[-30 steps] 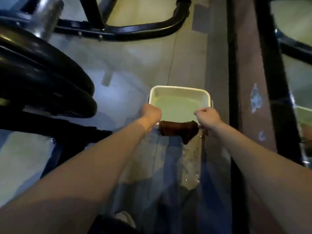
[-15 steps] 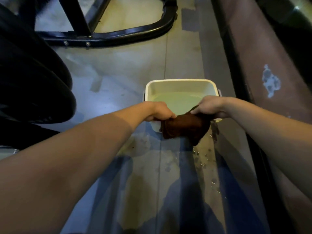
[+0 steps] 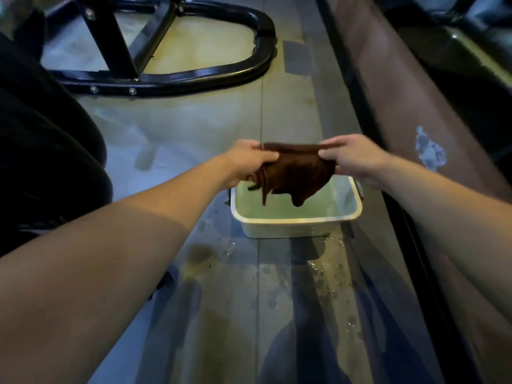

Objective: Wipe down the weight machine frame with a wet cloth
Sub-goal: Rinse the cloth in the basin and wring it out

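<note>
Over the basin, left hand [image 3: 250, 159] and right hand [image 3: 352, 157] each pinch a top corner of the wet cloth [image 3: 296, 173], fingers curled on the fabric, stretching it flat between them. Cloth hangs open, lower tips dangling just above the water, not clearly touching it. Likely held here so drips fall back into the basin [image 3: 293, 225] before wiping; spreading it probably readies a fold. Basin is white, rectangular, holds greenish water, sits on the floor [image 3: 194, 128] near its right-side edge. Wet splashes [image 3: 324, 275] dot the floor on the near side of the basin. Black weight machine frame [image 3: 194, 76], a curved tube base with bolts, lies toward the far-left corner, well apart from the cloth, untouched. Dark bulky shape [image 3: 50, 151] at left, unclear. Brown beam [image 3: 410, 112] runs along the right edge. Nothing blocks the path to the frame.
</note>
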Available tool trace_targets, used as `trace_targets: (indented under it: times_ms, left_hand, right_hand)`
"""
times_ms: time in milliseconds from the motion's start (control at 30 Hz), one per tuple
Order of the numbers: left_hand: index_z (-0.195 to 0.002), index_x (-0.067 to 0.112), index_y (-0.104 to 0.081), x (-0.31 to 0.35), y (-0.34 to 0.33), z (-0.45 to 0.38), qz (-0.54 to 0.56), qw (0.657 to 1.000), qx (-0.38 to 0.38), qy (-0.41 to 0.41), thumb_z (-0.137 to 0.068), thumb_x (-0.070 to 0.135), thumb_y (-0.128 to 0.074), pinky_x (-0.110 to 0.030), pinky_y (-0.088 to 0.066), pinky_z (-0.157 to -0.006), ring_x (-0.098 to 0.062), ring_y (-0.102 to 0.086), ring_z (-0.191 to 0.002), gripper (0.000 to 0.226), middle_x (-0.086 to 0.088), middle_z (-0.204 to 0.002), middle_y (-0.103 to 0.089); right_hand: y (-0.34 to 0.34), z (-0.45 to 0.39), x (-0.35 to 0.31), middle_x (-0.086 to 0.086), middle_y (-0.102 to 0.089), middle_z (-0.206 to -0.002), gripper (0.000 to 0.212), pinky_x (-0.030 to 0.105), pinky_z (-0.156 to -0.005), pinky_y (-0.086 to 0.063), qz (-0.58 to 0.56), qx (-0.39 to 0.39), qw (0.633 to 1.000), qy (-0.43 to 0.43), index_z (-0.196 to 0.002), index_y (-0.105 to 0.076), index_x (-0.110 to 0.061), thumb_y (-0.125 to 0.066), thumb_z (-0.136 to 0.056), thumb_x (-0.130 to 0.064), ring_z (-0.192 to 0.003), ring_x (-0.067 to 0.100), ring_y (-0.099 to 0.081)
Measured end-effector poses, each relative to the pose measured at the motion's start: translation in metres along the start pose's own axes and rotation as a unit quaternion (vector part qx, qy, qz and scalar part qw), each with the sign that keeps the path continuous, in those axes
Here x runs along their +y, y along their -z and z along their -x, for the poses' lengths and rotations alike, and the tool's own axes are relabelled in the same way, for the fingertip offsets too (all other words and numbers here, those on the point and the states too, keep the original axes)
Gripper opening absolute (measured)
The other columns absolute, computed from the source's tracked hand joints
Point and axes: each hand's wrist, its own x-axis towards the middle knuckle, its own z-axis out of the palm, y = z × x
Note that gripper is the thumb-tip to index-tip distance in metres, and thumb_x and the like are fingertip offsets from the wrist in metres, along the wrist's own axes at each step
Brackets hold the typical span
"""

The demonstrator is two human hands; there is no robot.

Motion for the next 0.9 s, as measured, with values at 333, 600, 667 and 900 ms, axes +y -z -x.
trace_targets:
  times_ms: [333,600,667,900]
  left_hand:
    - [-0.092,0.014,-0.070,-0.061,-0.010,-0.007,-0.581,0.793,-0.151,-0.106,-0.096,0.033,-0.069,-0.037,-0.055,-0.077,-0.025,-0.062,-0.083,0.020,-0.002,-0.085,-0.064]
    - [-0.095,0.014,-0.069,-0.061,-0.027,-0.007,-0.500,0.851,-0.140,-0.078,-0.104,0.032,-0.057,-0.033,-0.043,-0.075,-0.027,-0.059,-0.085,0.024,-0.003,-0.083,-0.060]
    - [-0.100,0.014,-0.069,-0.065,-0.032,-0.021,-0.530,0.831,-0.144,-0.091,-0.104,0.032,-0.059,-0.034,-0.043,-0.076,-0.025,-0.058,-0.086,0.021,0.000,-0.083,-0.058]
    - [-0.106,0.014,-0.070,-0.064,-0.044,-0.031,-0.576,0.795,-0.188,-0.020,-0.098,0.032,-0.069,-0.032,-0.043,-0.079,-0.024,-0.055,-0.090,0.019,-0.002,-0.092,-0.062]
  right_hand:
    - [-0.046,-0.003,0.057,0.007,-0.069,-0.124,0.030,0.027,-0.086,-0.043,0.564,-0.192,0.803,0.021,-0.127,-0.072,-0.018,-0.067,-0.097,-0.024,-0.112,0.028,-0.061]
    - [-0.031,-0.014,0.036,0.005,-0.063,-0.079,0.032,0.029,-0.068,-0.046,0.607,-0.130,0.784,-0.005,-0.093,-0.073,-0.007,-0.070,-0.096,-0.039,-0.083,0.027,-0.063]
    - [-0.038,-0.026,0.060,0.007,-0.066,-0.088,0.025,0.032,-0.071,-0.046,0.604,-0.116,0.788,0.017,-0.100,-0.073,-0.009,-0.066,-0.099,-0.033,-0.086,0.027,-0.063]
    - [-0.042,-0.041,0.076,0.011,-0.071,-0.117,0.025,0.032,-0.083,-0.047,0.579,-0.249,0.774,-0.057,-0.118,-0.074,-0.011,-0.060,-0.099,-0.021,-0.102,0.028,-0.061]
